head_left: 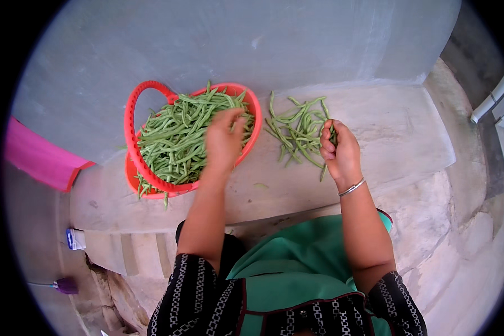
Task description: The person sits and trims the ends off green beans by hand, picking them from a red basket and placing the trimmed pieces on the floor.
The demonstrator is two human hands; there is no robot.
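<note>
A red plastic basket (256,120) with a raised handle is heaped with green beans (176,131). Over the basket's right side hovers my left hand (224,140), smeared by motion, so whether its fingers hold anything cannot be made out. My right hand (341,150), with a silver bangle on the wrist, is closed on a green bean (334,134); the fingers hide part of it. Just left of that hand, a loose pile of green beans (299,131) lies on the concrete ledge, apart from the basket.
Behind the concrete ledge (386,123) rises a grey wall (263,39). Pink cloth (42,154) hangs at the left, above a purple brush head (67,285). Steps (126,252) descend at the lower left. A white pipe (493,98) stands at the far right.
</note>
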